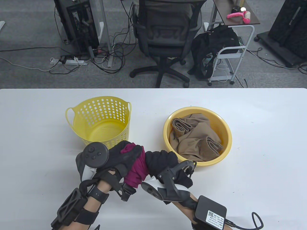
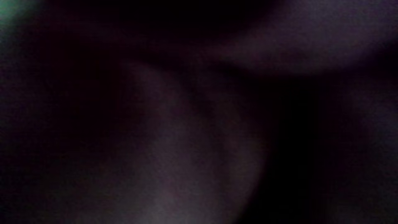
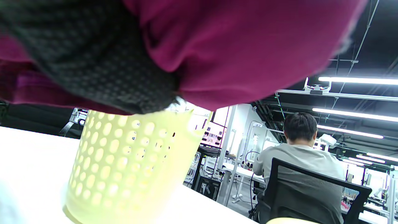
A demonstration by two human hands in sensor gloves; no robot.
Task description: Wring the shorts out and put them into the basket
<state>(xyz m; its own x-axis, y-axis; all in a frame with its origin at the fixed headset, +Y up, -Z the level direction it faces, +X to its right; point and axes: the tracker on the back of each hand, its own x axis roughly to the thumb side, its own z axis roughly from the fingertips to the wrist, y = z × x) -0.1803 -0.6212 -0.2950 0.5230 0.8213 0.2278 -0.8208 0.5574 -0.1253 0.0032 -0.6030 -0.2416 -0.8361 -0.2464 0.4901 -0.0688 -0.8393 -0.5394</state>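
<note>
Magenta shorts (image 1: pixel 138 169) are twisted into a tight roll between my two gloved hands, just above the table's near middle. My left hand (image 1: pixel 122 153) grips the roll's left end and my right hand (image 1: pixel 160 161) grips its right end. The right wrist view shows the magenta cloth (image 3: pixel 236 49) filling the top, with a gloved finger (image 3: pixel 93 62) curled across it. The yellow perforated basket (image 1: pixel 102 121) stands empty just behind my left hand and shows close in the right wrist view as the basket wall (image 3: pixel 124 168). The left wrist view is dark and shows nothing I can name.
A yellow basin (image 1: pixel 229 143) holding brown garments (image 1: pixel 195 137) sits right of the basket, touching distance from my right hand. Beyond the table stand an office chair (image 1: pixel 165 36) and a white cart (image 1: pixel 230 50). A person sits at a desk (image 3: pixel 298 152) in the background.
</note>
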